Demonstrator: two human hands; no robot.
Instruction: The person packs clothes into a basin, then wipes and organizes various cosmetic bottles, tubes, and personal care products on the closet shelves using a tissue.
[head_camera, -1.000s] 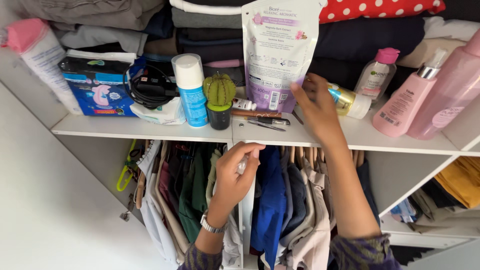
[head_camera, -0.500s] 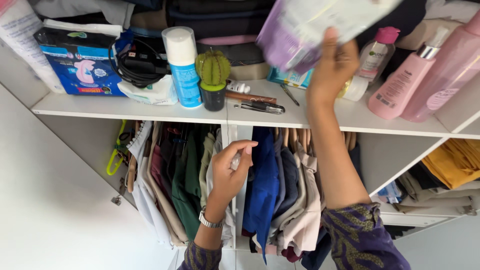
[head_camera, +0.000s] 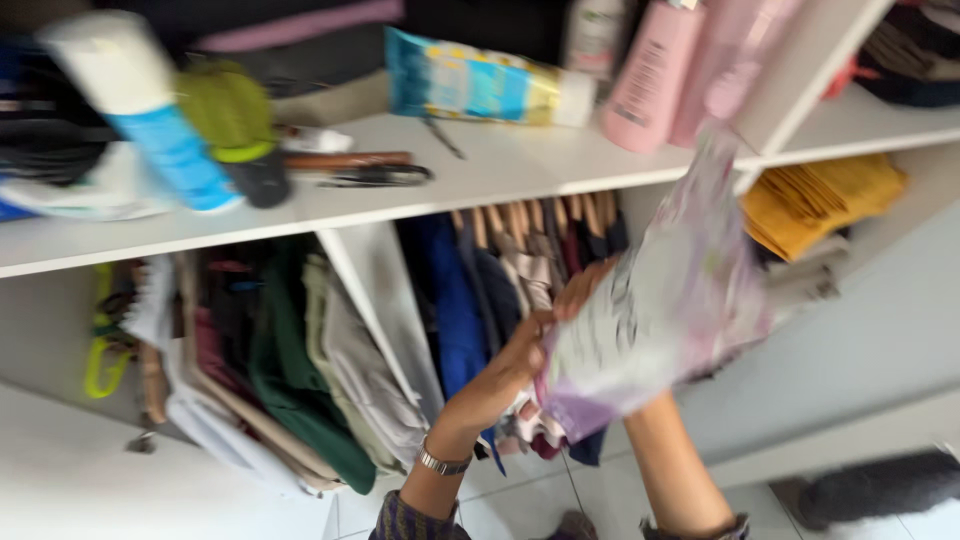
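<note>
I am pinching the soft, light pouch (head_camera: 655, 320) in both hands (head_camera: 510, 375), fingers closed on its lower left edge, right hand (head_camera: 590, 285) mostly hidden behind it.

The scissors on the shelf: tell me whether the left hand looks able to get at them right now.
Probably not at once: the left hand is gripping the purple pouch together with the right hand. Otherwise the scissors lie uncovered at the shelf front.

A pale purple-white pouch (head_camera: 655, 320) hangs below the shelf; a blue-yellow packet (head_camera: 470, 85) lies above.
</note>
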